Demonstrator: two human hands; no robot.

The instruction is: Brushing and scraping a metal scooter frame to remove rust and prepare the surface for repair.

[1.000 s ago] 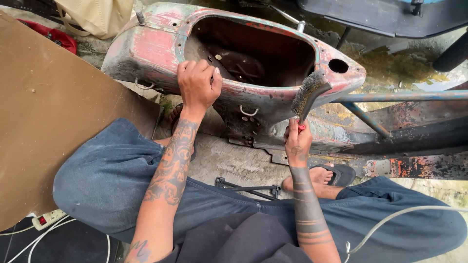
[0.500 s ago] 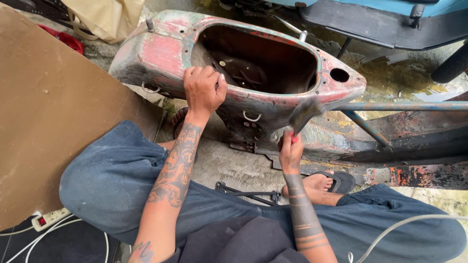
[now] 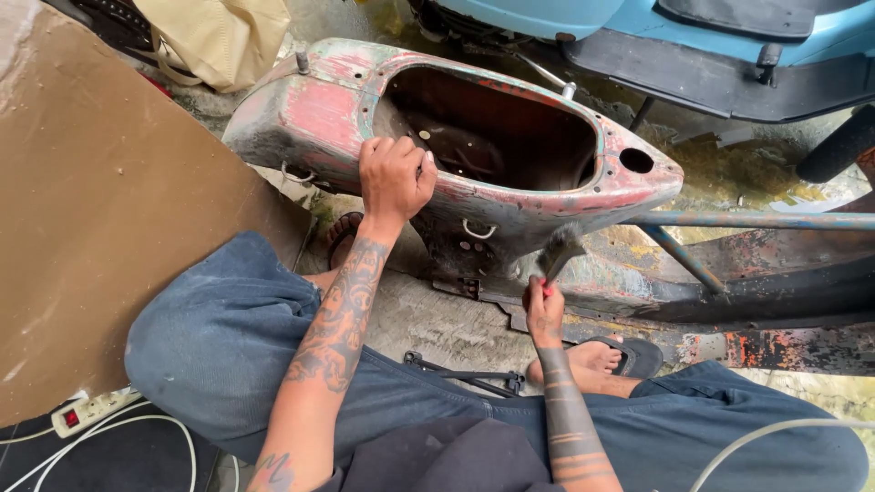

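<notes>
Hands worked a rusted scooter body shell [image 3: 510, 196] at twelve o'clock: left hand [image 3: 394, 178] curled closed over its near rim, right hand [image 3: 544, 305] clenched around a brush [image 3: 558, 252] against the shell's lower flank.

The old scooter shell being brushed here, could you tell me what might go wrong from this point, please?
The left hand grips the rim of the scooter shell, where flaking paint and rusty edges could cut bare fingers. The right hand works a brush low on the side, so loosened flakes may fall on the sandalled foot. The power strip lies near possible dust.
</notes>
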